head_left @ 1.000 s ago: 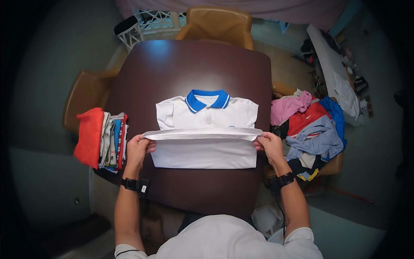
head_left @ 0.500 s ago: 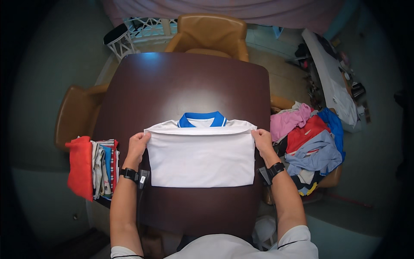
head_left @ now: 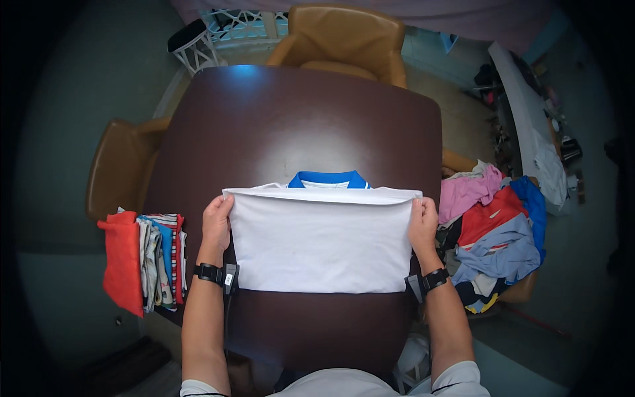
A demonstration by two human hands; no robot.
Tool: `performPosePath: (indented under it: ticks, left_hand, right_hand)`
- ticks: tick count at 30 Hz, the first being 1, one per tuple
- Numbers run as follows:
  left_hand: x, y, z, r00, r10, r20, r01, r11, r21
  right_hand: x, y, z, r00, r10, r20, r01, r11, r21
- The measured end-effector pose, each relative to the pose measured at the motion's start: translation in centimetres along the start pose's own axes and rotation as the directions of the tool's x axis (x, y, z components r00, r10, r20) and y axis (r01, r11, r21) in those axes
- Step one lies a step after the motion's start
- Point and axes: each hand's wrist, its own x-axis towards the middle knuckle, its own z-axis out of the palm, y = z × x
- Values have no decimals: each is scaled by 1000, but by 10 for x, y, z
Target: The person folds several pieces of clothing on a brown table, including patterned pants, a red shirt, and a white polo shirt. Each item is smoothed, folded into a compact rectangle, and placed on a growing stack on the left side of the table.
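A white polo shirt [head_left: 324, 245] with a blue collar lies folded into a wide rectangle on the dark brown table. Its collar [head_left: 327, 178] points away from me and is partly covered by the upper edge of the fold. That edge is lifted a little and runs taut between my hands. My left hand [head_left: 217, 215] pinches the fold's far left corner. At the far right corner, my right hand [head_left: 423, 218] pinches the cloth in the same way. Black bands with small boxes sit on both wrists.
Folded clothes [head_left: 155, 258] stand in a row at the table's left edge, a red one outermost. To the right, a loose heap of clothes [head_left: 496, 231] lies on a chair. Tan armchairs [head_left: 344, 36] stand around the table [head_left: 284, 119], and a black-topped stool [head_left: 188, 36] is beyond.
The lifted edge has come up and forward, covering more of the collar. Both hands still grip the corners. The whole view has shifted slightly.
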Motion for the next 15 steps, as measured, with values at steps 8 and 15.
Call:
performPosePath:
  ticks: [8,15]
  left_hand:
    - [21,-36,25,885,385,-261,-66,660,749]
    - [-55,-46,104,650,621,437,-658,173,733]
  right_hand:
    - [19,-14,18,998,23,52,8,850,-527]
    - [-25,-44,33,877,-362,316,480,707,-520]
